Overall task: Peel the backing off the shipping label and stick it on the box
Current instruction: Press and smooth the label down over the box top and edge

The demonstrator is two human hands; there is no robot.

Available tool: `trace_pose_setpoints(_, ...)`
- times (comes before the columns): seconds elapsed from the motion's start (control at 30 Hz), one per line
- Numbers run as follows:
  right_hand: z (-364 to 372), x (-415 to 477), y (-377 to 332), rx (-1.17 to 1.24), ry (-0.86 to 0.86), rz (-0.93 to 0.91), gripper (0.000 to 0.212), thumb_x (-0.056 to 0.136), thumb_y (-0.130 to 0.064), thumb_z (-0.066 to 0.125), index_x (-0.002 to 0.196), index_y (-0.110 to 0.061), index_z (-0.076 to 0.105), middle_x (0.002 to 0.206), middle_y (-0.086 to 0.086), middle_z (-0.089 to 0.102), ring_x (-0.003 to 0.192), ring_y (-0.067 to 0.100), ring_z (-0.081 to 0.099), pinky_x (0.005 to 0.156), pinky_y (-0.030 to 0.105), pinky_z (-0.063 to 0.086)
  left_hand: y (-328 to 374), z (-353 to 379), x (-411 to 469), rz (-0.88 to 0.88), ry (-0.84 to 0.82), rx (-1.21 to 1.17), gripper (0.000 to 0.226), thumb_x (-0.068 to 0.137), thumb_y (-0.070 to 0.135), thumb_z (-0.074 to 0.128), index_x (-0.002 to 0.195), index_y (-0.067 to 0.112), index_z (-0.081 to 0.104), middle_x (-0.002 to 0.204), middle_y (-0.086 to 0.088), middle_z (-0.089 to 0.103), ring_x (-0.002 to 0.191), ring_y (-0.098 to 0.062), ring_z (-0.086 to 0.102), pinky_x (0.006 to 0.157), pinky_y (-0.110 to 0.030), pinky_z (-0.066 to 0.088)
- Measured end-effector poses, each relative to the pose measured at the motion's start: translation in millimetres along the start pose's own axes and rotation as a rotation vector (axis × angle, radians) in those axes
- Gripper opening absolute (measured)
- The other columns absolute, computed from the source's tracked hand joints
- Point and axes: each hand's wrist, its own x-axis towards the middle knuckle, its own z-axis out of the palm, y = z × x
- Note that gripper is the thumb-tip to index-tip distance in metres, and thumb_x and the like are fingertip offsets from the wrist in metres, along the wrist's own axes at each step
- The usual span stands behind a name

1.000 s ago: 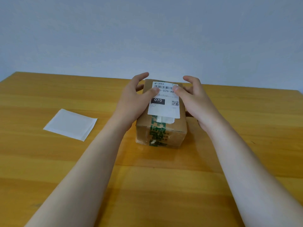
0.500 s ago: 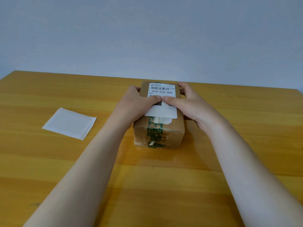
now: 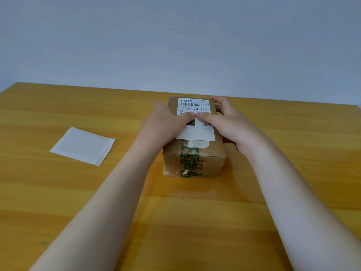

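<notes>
Head view: both thumbs (image 3: 187, 115) pressing shipping label (image 3: 195, 122) onto box (image 3: 195, 161).

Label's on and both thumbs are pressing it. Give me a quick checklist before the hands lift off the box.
1. Shipping label lies on the cardboard box top: ok.
2. Backing sheet set aside on the wooden table, apart from the box: ok.
3. Barcode and the number 070-070-A80 unwrinkled and readable: ok.
4. Left hand and right hand steady the box sides, thumbs meeting mid-label: ok.
5. Label's near edge fully stuck: cannot tell.
6. Label square to the box: ok, roughly.
</notes>
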Motion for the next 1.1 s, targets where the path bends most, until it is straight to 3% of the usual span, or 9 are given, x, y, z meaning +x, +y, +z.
trace_pose_setpoints(0.27,-1.4,0.6,2.5,-0.021,-0.013,-0.056,0.073,0.091,-0.038,0.081,0.155,-0.034,0.044,0.138,-0.016,0.061,0.106,0.006,0.072,0.087,0.033,0.06,2.9,-1.2,-3.4,0.02,-0.026,0.013,0.066,0.089,0.055,0.073,0.129,0.01,0.043,0.106,-0.004,0.068,0.1,-0.028,0.071,0.089,-0.05,0.061)
trace_pose_setpoints(0.5,-9.6,4.1,5.7,-0.027,-0.087,-0.086,0.07,0.086,-0.032,0.087,0.147,-0.03,0.053,0.14,-0.013,0.066,0.118,0.01,0.07,0.1,0.042,0.06,3.3,-7.0,-4.3,0.033,-0.089,-0.051,0.058,0.09,0.045,0.078,0.128,0.011,0.052,0.103,-0.001,0.072,0.086,-0.015,0.071,0.066,-0.033,0.059)
trace_pose_setpoints(0.67,-16.2,5.3,7.4,-0.027,-0.187,-0.104,0.059,0.085,-0.026,0.088,0.135,-0.035,0.058,0.132,-0.015,0.07,0.117,0.009,0.071,0.102,0.042,0.059,4.8,-8.3,-6.0,0.067,-0.134,-0.011,0.047,0.092,0.041,0.076,0.122,0.01,0.059,0.098,-0.002,0.074,0.082,-0.014,0.071,0.069,-0.037,0.061)
trace_pose_setpoints(0.77,-20.5,6.5,8.4,-0.042,-0.244,-0.108,0.081,0.072,-0.037,0.093,0.144,-0.035,0.055,0.136,-0.017,0.069,0.122,0.009,0.069,0.106,0.045,0.056,3.9,-14.7,-6.6,0.106,-0.215,-0.001,0.018,0.095,0.034,0.076,0.1,0.024,0.063,0.092,0.004,0.074,0.079,-0.009,0.072,0.061,-0.028,0.059)
trace_pose_setpoints(0.83,-22.8,8.2,10.4,-0.055,-0.274,-0.117,0.101,0.06,-0.048,0.093,0.15,-0.035,0.051,0.141,-0.017,0.068,0.129,0.008,0.064,0.111,0.045,0.052,2.7,-19.3,-6.1,0.135,-0.275,0.004,0.013,0.094,0.031,0.077,0.092,0.029,0.065,0.09,0.008,0.077,0.076,-0.005,0.074,0.06,-0.024,0.061)
trace_pose_setpoints(0.9,-25.1,9.3,13.0,-0.044,-0.307,-0.129,0.102,0.056,-0.05,0.094,0.149,-0.037,0.052,0.143,-0.017,0.066,0.134,0.006,0.059,0.116,0.044,0.046,0.5,-24.1,-5.2,0.151,-0.317,0.018,0.011,0.092,0.03,0.079,0.096,0.029,0.069,0.093,0.008,0.08,0.084,-0.007,0.077,0.068,-0.025,0.063)
trace_pose_setpoints(1.0,-29.7,8.5,15.7,-0.017,-0.371,-0.136,0.092,0.06,-0.044,0.094,0.142,-0.043,0.053,0.143,-0.018,0.066,0.137,0.004,0.056,0.119,0.043,0.043,-2.9,-28.8,-2.9,0.159,-0.351,0.014,0.03,0.088,0.03,0.083,0.114,0.024,0.07,0.104,0.005,0.08,0.096,-0.012,0.077,0.081,-0.033,0.064)
trace_pose_setpoints(1.1,-32.0,13.2,21.3,-0.021,-0.397,-0.121,0.127,0.057,-0.049,0.102,0.163,-0.03,0.034,0.159,-0.012,0.054,0.15,0.011,0.044,0.125,0.05,0.035,-6.3,-31.8,-1.5,0.169,-0.379,0.007,0.04,0.087,0.029,0.084,0.123,0.021,0.067,0.112,0.006,0.078,0.099,-0.01,0.077,0.081,-0.031,0.063)
